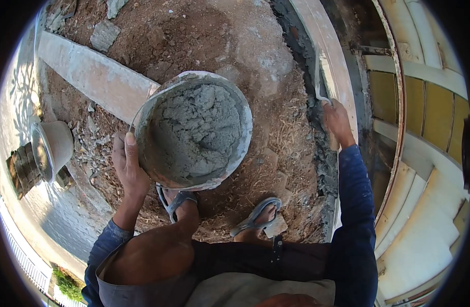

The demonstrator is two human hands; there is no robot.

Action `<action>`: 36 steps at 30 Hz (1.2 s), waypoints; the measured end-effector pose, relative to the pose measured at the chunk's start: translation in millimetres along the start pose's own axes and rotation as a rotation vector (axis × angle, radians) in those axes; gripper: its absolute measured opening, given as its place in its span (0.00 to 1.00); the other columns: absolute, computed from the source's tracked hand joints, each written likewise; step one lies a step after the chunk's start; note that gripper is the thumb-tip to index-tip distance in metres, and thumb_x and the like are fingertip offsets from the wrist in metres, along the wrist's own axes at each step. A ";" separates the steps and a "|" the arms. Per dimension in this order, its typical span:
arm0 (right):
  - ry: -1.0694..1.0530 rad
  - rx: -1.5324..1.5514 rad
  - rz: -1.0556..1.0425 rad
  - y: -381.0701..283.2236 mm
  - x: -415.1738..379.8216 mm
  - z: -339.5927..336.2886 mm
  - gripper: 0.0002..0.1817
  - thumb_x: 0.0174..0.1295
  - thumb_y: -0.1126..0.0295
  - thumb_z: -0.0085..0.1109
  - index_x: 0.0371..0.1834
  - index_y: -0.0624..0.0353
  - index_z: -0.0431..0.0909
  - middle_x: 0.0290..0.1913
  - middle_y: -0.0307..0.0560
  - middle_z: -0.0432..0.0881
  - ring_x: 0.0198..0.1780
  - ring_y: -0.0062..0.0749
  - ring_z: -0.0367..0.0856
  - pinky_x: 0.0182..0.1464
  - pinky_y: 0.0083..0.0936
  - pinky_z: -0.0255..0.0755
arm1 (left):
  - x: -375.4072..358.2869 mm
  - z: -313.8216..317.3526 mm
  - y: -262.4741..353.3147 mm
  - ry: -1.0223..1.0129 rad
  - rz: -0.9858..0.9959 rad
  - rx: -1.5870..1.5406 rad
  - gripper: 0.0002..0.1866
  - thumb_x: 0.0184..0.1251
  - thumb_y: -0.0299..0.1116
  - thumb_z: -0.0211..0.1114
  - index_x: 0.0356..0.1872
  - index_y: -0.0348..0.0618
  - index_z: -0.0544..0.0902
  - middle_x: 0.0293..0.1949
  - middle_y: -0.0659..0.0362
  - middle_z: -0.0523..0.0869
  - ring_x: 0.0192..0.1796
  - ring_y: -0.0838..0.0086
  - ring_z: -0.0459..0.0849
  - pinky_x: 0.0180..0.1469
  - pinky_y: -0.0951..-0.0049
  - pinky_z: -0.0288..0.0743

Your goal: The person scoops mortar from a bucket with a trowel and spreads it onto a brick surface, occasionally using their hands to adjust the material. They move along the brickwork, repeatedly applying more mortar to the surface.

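My left hand (128,165) is closed on the left rim of a round bucket (248,102), with the thumb over its edge. Grey wet mortar (199,128) fills much of the bucket. At the right, my right hand (339,123) grips a trowel (318,77), whose blade points away from me. The trowel lies along a strip of dark grey mortar (324,176) beside a long pale board (317,25).
A second bucket (58,143) lies tipped at the left by stacked dark blocks (24,169). A pale slab (99,69) crosses the rough soil (194,30). Metal framing (400,102) stands at the right. My sandalled feet are below the bucket.
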State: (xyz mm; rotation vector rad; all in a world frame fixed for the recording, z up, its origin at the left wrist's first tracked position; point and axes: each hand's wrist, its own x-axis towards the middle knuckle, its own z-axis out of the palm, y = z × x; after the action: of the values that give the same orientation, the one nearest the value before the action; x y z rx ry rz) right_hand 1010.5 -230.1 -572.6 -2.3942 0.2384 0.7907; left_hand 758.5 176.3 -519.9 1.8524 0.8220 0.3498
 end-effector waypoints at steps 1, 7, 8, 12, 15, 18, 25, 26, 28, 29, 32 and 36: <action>-0.007 -0.001 -0.001 -9.9 -14.4 4.3 0.12 0.71 0.64 0.52 0.35 0.63 0.73 0.21 0.37 0.72 0.20 0.22 0.69 0.23 0.23 0.64 | -0.5 -0.2 -1.3 0.008 0.008 0.005 0.20 0.80 0.45 0.49 0.29 0.41 0.70 0.25 0.68 0.64 0.31 0.83 0.59 0.33 0.78 0.56; -0.003 -0.140 -0.354 -59.4 -98.4 -7.1 0.16 0.67 0.59 0.59 0.34 0.63 0.71 0.20 0.51 0.66 0.23 0.36 0.66 0.29 0.35 0.64 | -3.4 -3.9 -1.1 -0.042 -0.164 -0.051 0.23 0.80 0.49 0.48 0.46 0.35 0.76 0.39 0.60 0.76 0.43 0.77 0.70 0.50 0.75 0.66; 0.021 -0.222 -0.428 -71.5 -109.7 -10.1 0.14 0.65 0.61 0.59 0.35 0.62 0.71 0.22 0.55 0.71 0.24 0.46 0.69 0.31 0.37 0.65 | -3.6 -3.1 0.3 -0.040 -0.162 -0.049 0.23 0.80 0.49 0.48 0.46 0.35 0.76 0.39 0.60 0.76 0.43 0.77 0.70 0.50 0.75 0.66; -0.075 -0.538 -0.587 -83.5 -137.6 -20.0 0.13 0.59 0.67 0.61 0.44 0.58 0.72 0.35 0.60 0.79 0.35 0.59 0.80 0.35 0.44 0.70 | 0.3 0.1 6.8 -0.048 -0.044 0.031 0.22 0.79 0.50 0.49 0.37 0.38 0.73 0.31 0.63 0.71 0.36 0.80 0.66 0.40 0.75 0.63; -0.038 -0.818 -0.672 -98.9 -157.2 -19.2 0.15 0.56 0.69 0.62 0.46 0.57 0.72 0.37 0.57 0.81 0.37 0.56 0.81 0.38 0.43 0.74 | -4.0 10.5 24.7 -0.114 0.040 0.027 0.21 0.78 0.50 0.52 0.31 0.41 0.70 0.26 0.66 0.67 0.30 0.82 0.62 0.31 0.75 0.61; 0.059 -1.077 -0.700 -103.0 -166.5 -15.8 0.11 0.58 0.72 0.57 0.45 0.56 0.74 0.38 0.50 0.82 0.38 0.47 0.84 0.39 0.40 0.77 | -9.2 33.8 34.4 -0.226 0.099 -0.001 0.21 0.77 0.50 0.54 0.31 0.41 0.69 0.24 0.64 0.67 0.27 0.80 0.63 0.28 0.72 0.61; -0.065 -0.918 -0.765 -62.7 -144.7 42.1 0.09 0.60 0.71 0.55 0.44 0.57 0.76 0.36 0.52 0.83 0.37 0.47 0.85 0.39 0.40 0.78 | -20.1 68.5 64.7 -0.370 0.258 0.110 0.22 0.75 0.50 0.56 0.31 0.39 0.68 0.20 0.55 0.70 0.22 0.68 0.70 0.26 0.64 0.66; -0.183 -0.834 -0.695 -60.3 -144.4 53.1 0.12 0.59 0.69 0.58 0.45 0.58 0.76 0.36 0.54 0.82 0.36 0.50 0.84 0.39 0.43 0.77 | -21.4 70.5 63.0 -0.365 0.279 0.116 0.22 0.75 0.50 0.56 0.32 0.39 0.69 0.20 0.55 0.70 0.22 0.66 0.70 0.26 0.63 0.66; -0.227 -0.724 -0.663 -52.3 -146.4 61.4 0.14 0.59 0.68 0.59 0.47 0.58 0.76 0.38 0.56 0.83 0.36 0.53 0.84 0.40 0.44 0.77 | -21.6 67.2 59.8 -0.361 0.258 0.105 0.22 0.75 0.49 0.56 0.32 0.39 0.69 0.20 0.55 0.70 0.22 0.67 0.70 0.27 0.64 0.66; -0.277 -0.622 -0.627 -49.9 -148.9 64.2 0.16 0.59 0.66 0.60 0.50 0.59 0.76 0.39 0.58 0.83 0.37 0.56 0.83 0.41 0.46 0.77 | -21.4 64.1 57.7 -0.358 0.228 0.089 0.22 0.75 0.49 0.56 0.32 0.39 0.70 0.21 0.55 0.70 0.23 0.68 0.70 0.28 0.65 0.66; -0.426 -0.541 -0.566 -46.8 -155.7 62.4 0.20 0.56 0.66 0.62 0.53 0.57 0.76 0.38 0.58 0.84 0.38 0.55 0.84 0.41 0.47 0.77 | -15.3 50.5 49.4 -0.302 0.196 0.070 0.21 0.76 0.48 0.56 0.31 0.38 0.70 0.22 0.60 0.71 0.26 0.75 0.68 0.29 0.70 0.65; -0.446 -0.508 -0.671 -57.6 -156.6 55.6 0.19 0.57 0.66 0.62 0.51 0.57 0.76 0.35 0.58 0.83 0.38 0.55 0.84 0.42 0.47 0.76 | 1.0 21.5 31.1 -0.262 0.056 -0.056 0.21 0.77 0.48 0.54 0.31 0.38 0.71 0.24 0.64 0.71 0.29 0.80 0.65 0.32 0.74 0.63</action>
State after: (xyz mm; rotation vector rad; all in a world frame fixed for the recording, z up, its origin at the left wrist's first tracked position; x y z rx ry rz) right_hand 876.9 -153.3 -487.7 -2.3976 -0.9950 1.0954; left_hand 783.4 154.8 -501.3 1.8242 0.5768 0.1582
